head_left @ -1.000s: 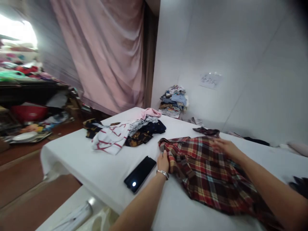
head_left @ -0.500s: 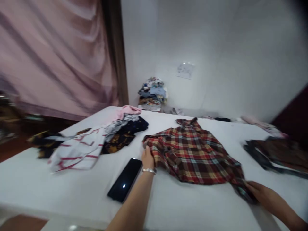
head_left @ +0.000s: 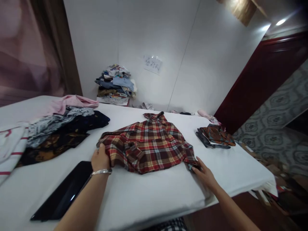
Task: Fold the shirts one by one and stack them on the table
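Note:
A red, brown and yellow plaid shirt (head_left: 156, 144) lies spread on the white table, its collar pointing to the far side. My left hand (head_left: 99, 158), with a silver bracelet at the wrist, is closed on the shirt's left edge. At the lower right, my right hand (head_left: 204, 173) pinches the end of a sleeve between thumb and fingers. One cuff is folded across the shirt's front left part. A black phone (head_left: 64, 189) lies beside my left forearm, which covers part of it.
On the left is a loose heap with a pink garment (head_left: 72, 102), dark clothes and a red-striped white garment (head_left: 16, 150). Folded dark and brown clothes (head_left: 215, 136) lie at the right. A tall clothes stack (head_left: 116, 83) stands behind the table (head_left: 154, 195).
My view has swung to the right, so the shirt and heap sit further left. Both hands keep hold of the shirt, and the right-hand sleeve end is now nearer its body.

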A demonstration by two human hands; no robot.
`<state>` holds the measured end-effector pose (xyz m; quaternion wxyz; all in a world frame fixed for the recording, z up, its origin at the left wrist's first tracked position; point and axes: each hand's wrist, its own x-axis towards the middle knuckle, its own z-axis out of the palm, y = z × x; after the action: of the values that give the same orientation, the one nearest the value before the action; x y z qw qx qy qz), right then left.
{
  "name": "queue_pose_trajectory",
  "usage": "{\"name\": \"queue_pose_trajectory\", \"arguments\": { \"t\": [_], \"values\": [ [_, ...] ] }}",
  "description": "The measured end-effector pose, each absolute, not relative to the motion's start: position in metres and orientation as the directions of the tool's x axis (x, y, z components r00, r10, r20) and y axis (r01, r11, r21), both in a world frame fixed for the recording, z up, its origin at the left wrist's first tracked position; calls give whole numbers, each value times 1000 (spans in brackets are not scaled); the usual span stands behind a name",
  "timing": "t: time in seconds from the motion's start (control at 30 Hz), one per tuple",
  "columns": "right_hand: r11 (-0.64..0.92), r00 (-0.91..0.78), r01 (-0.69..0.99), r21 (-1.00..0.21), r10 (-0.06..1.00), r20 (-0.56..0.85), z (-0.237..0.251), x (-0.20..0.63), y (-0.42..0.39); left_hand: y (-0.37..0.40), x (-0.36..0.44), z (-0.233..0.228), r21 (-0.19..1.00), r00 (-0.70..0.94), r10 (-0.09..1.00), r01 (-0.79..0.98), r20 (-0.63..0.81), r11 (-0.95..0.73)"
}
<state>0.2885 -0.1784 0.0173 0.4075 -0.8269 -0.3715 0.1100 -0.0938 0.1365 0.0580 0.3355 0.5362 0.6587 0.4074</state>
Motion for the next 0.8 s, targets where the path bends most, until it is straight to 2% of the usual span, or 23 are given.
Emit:
{"name": "queue_pose_trajectory", "arguments": {
  "t": [0.17,0.27,0.37,0.47,0.6,0.67,0.73,0.8],
  "values": [
    [-313,601,683,-660,755,263,14,295,-168,127,-84,68,946,-308,949,284,-63,155],
    [-321,609,685,-655,745,272,9,306,-165,123,-81,70,952,-319,946,271,-54,145],
    [-337,659,624,-705,711,244,14,321,-163,122,-80,69,955,-320,947,267,-37,128],
    [-313,721,576,-755,630,288,36,340,-158,124,-81,66,957,-322,946,266,-23,114],
    [-173,713,665,-726,437,549,77,366,-148,125,-81,62,963,-317,948,249,-22,106],
    [-108,697,688,-718,373,612,88,374,-143,125,-82,62,960,-275,962,271,2,75],
    [-135,699,659,-740,473,536,87,376,-142,124,-83,65,951,-247,969,303,20,57],
    [-232,677,619,-751,643,359,78,372,-146,122,-84,69,947,-259,966,314,17,67]
  ]
}}
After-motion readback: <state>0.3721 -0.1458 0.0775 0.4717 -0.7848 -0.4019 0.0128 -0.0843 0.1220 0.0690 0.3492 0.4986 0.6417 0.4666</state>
